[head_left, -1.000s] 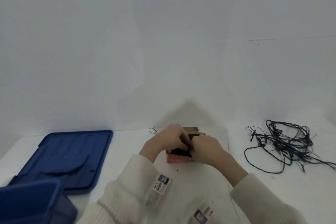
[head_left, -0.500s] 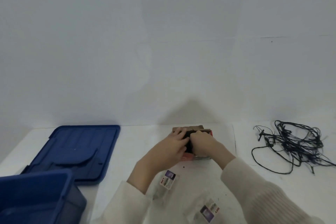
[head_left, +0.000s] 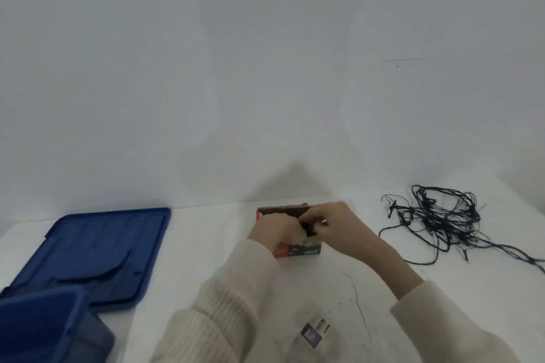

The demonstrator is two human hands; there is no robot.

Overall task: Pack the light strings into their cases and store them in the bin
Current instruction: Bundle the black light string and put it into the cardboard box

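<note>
A small cardboard case [head_left: 298, 249] with a red and dark printed side stands on the white table, its brown flap up at the back. My left hand [head_left: 277, 228] and my right hand [head_left: 333, 222] are both on top of it, fingers curled on a dark bundle of light string [head_left: 308, 227] in the case's opening. Most of that bundle is hidden by my fingers. A second light string [head_left: 436, 221] lies loose and tangled on the table to the right. The blue bin [head_left: 44, 324] stands at the bottom left corner.
The bin's blue lid [head_left: 97, 247] lies flat on the table left of the case, just behind the bin. A small clear packet with a printed label [head_left: 314, 331] lies near me, between my sleeves. A plain white wall rises right behind the table.
My view has shifted. Both hands have stayed on the case, working the dark bundle into its opening; one of the two clear packets near me is now hidden.
</note>
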